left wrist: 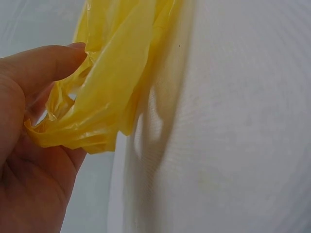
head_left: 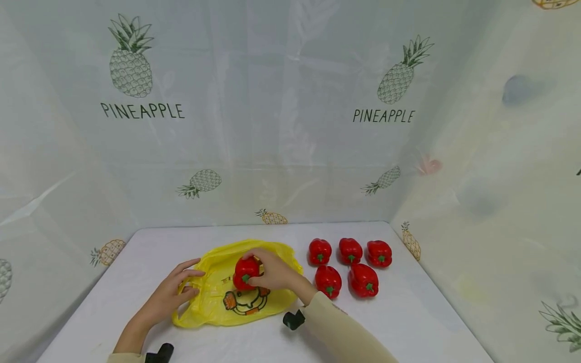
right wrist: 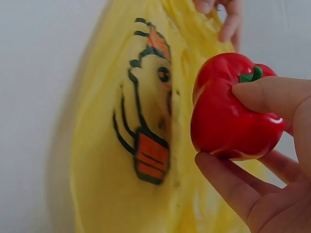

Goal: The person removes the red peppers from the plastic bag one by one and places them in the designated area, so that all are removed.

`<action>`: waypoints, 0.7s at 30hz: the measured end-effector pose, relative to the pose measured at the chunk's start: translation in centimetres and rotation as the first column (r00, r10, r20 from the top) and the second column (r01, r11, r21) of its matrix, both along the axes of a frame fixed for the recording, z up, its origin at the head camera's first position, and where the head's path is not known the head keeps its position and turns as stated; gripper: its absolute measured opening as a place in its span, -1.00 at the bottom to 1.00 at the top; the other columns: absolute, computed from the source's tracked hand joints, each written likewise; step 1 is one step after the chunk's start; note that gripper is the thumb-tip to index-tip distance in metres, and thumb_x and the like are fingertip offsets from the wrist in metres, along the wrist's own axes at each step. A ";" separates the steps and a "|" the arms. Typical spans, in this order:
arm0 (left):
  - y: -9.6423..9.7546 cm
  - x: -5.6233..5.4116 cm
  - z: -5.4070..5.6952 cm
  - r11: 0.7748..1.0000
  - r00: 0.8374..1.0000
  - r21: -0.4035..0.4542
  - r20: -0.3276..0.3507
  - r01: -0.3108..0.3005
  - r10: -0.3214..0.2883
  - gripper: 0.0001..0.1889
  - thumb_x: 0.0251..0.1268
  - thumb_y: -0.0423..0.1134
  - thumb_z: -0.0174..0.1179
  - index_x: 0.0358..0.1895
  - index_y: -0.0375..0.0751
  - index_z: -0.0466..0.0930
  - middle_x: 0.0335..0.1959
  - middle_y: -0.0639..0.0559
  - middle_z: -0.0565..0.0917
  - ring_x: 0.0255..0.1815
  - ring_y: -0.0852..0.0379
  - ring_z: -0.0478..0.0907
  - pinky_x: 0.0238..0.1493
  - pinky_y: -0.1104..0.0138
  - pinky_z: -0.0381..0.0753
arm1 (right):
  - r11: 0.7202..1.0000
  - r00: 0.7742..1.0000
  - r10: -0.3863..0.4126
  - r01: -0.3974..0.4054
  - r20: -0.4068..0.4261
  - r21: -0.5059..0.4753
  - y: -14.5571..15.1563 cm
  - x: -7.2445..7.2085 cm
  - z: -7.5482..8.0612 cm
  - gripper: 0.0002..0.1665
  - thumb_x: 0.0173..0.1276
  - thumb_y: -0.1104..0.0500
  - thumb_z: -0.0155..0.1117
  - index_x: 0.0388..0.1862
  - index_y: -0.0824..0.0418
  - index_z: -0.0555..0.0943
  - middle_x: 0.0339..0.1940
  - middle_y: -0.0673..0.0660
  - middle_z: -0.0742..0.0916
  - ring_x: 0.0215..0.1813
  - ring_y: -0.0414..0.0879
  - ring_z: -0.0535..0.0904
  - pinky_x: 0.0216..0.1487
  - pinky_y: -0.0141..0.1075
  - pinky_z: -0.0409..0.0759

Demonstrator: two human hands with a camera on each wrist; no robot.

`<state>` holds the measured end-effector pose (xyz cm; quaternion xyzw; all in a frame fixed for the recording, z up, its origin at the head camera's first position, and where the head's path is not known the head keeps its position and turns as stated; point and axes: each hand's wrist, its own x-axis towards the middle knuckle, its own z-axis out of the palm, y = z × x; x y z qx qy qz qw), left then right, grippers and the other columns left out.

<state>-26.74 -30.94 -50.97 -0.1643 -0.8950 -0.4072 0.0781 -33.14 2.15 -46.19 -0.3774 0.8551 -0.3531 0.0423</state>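
Observation:
A yellow plastic bag (head_left: 213,302) with a printed cartoon figure lies flat on the table. My right hand (head_left: 274,272) holds a red bell pepper (head_left: 242,272) over the bag, thumb near its green stem and fingers round the far side. In the right wrist view the bell pepper (right wrist: 238,111) shows whole and glossy, in front of the bag's print. At the bag's left end, my left hand (head_left: 165,297) grips the crumpled opening. The left wrist view shows the thumb against the yellow plastic (left wrist: 112,82), with the other fingers partly hidden behind it.
Several more red bell peppers stand in two rows right of the bag, among them one in the front row (head_left: 363,280) and one at the back (head_left: 350,251). A white cloth covers the table (head_left: 408,322). Pineapple-printed curtains (head_left: 272,126) hang behind and at both sides.

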 end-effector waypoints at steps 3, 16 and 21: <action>-0.1 0.1 0.0 1.000 1.000 -0.003 0.005 -0.008 0.008 -0.64 0.41 -0.33 0.41 0.22 -0.10 0.67 0.64 -0.10 0.28 0.45 -0.27 0.46 0.10 0.49 0.66 | 1.000 1.000 0.000 0.000 0.000 -0.011 0.9 0.4 0.9 -0.40 0.41 0.15 0.52 0.36 -0.06 0.51 0.34 -0.06 0.62 0.24 -0.17 0.54 0.17 -0.23 0.73; 0.0 0.0 0.0 1.000 1.000 -0.002 0.023 -0.019 0.019 -0.66 0.43 -0.30 0.41 0.22 -0.08 0.67 0.65 -0.08 0.27 0.47 -0.27 0.45 0.11 0.52 0.62 | 0.998 1.000 -0.029 0.029 0.012 -0.053 5.7 1.1 3.4 -0.31 0.34 0.22 0.56 0.37 -0.13 0.50 0.37 -0.09 0.59 0.30 -0.10 0.54 0.07 -0.35 0.74; 0.0 -0.1 0.1 1.000 1.000 -0.009 0.019 -0.018 0.018 -0.65 0.42 -0.33 0.41 0.22 -0.09 0.67 0.65 -0.10 0.27 0.46 -0.28 0.46 0.10 0.51 0.64 | 0.997 0.999 -0.041 0.040 -0.006 -0.062 8.7 1.3 4.0 -0.30 0.34 0.23 0.56 0.39 -0.05 0.49 0.39 -0.02 0.59 0.29 -0.01 0.56 0.08 -0.26 0.77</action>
